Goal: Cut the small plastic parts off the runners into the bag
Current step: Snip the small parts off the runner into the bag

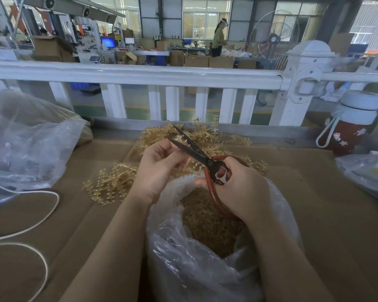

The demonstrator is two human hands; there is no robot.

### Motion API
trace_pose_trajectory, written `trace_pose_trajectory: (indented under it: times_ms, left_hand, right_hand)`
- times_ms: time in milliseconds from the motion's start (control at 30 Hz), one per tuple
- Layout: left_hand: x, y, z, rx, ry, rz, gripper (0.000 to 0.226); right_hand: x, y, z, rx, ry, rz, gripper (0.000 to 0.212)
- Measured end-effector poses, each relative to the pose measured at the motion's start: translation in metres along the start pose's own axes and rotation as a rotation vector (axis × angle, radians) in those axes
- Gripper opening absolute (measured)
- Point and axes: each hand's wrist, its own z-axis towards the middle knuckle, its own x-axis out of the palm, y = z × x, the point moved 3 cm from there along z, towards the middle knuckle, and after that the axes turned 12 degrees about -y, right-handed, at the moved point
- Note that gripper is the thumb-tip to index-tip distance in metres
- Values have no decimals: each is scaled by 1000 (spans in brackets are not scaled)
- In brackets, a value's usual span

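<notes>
The left hand point(159, 168) pinches a runner point(187, 163) above the bag point(205, 247) at 6 o'clock. The right hand point(238, 188) grips the scissors point(196, 152), blades parted. Runners appear light and brittle; hold by the stem.

Single view: head-worn wide-angle camera, above the near edge of the bench point(314, 192), facing forward and down. Close range: both forearms enter from the bottom edge. Far edge of the bench meets a white railing point(140, 75); factory floor beyond. Edges bowed by lens.
</notes>
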Motion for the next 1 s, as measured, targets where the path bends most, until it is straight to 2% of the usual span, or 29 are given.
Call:
trace_pose_trajectory:
  times_ms: [133,300,433,567,800,1000]
  left_hand:
    - [2,2,0,8,17,31,7]
    - [0,3,0,-11,28,36,7]
    - [1,-1,-1,-20,29,-34,18]
    - [1,-3,-2,-7,9,-81,14]
    - [-1,0,-1,34,-14,-29,11]
    - [2,1,-1,7,-24,-33,10]
  right_hand:
    - [0,-1,0,-1,-16,-10,71]
    - [0,-2,0,-7,-37,-8,65]
    - [0,-1,-1,-17,-37,-11,63]
    - [1,-1,-1,-18,-39,0,59]
    - [1,-2,-1,-11,-39,11,65]
    - [0,-2,-1,-6,-28,19,63]
